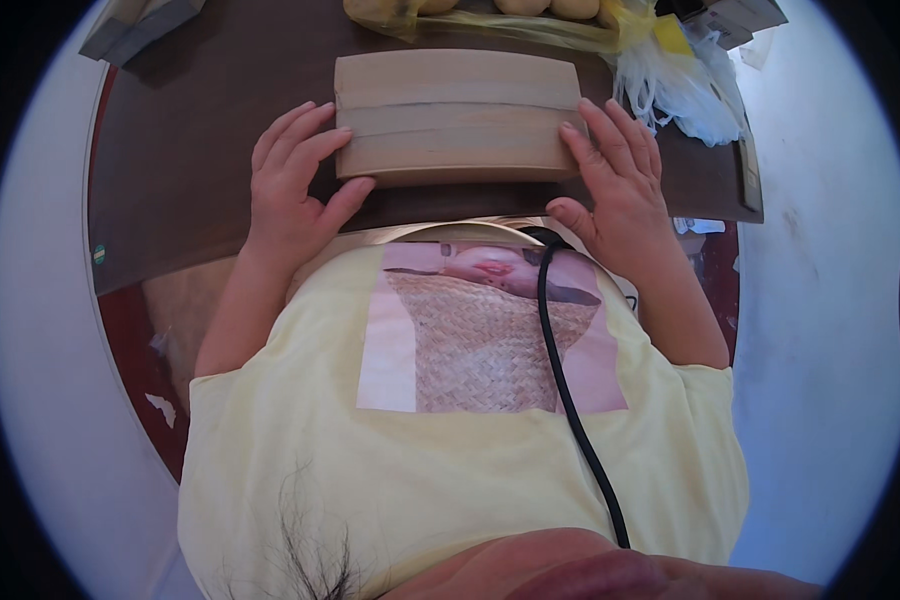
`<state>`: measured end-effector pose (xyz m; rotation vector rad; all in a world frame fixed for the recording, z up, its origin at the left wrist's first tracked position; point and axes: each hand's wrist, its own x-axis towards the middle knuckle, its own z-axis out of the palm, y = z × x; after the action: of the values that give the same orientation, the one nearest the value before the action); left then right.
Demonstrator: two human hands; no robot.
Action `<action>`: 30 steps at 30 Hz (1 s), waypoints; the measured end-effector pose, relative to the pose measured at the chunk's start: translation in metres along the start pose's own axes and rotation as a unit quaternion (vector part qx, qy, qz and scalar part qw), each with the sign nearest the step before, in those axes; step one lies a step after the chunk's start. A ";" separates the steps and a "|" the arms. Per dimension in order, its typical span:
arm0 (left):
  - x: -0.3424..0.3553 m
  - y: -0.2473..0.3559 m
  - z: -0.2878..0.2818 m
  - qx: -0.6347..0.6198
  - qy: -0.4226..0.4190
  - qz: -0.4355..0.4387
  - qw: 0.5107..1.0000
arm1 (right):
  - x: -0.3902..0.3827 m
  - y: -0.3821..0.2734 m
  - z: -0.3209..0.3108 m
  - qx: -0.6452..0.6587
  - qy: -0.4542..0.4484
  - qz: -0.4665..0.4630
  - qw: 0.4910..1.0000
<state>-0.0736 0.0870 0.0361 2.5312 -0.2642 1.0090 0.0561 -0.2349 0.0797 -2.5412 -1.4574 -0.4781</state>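
Observation:
A closed brown cardboard box [460,122] lies lengthwise near the table's front edge, with a strip of tape along the middle of its top. My left hand [295,180] is at its left end, fingers spread, fingertips against the end and thumb by the near left corner. At the opposite end, my right hand [615,175] has its fingers outstretched, fingertips touching the box's edge. The right thumb points away from the box, just in front of the table edge. Neither hand is wrapped round the box, which rests on the tabletop.
The dark brown table [190,190] curves across the view. Beyond the box lies a yellow plastic bag [530,32] with several round, pale tan things. A white plastic bag [680,85] sits at the far right. Another box [140,28] stands far left. A black cable [565,385] hangs down my front.

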 end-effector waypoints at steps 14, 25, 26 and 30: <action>0.004 0.007 -0.007 0.014 -0.026 0.000 1.000 | 0.083 -0.026 0.002 0.029 -0.046 -0.139 0.989; 0.009 0.008 -0.014 0.033 -0.047 -0.001 0.998 | 0.117 -0.050 0.013 0.003 -0.103 -0.176 0.979; 0.010 0.011 -0.009 0.028 -0.046 -0.003 0.999 | 0.104 -0.034 0.012 -0.002 -0.106 -0.160 0.981; 0.010 0.009 -0.006 0.005 -0.044 -0.005 0.999 | 0.062 0.004 -0.001 -0.038 -0.102 -0.077 0.991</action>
<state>-0.0731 0.0811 0.0495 2.5882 -0.2719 0.8977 0.0883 -0.1870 0.1026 -2.6132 -1.7462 -0.3077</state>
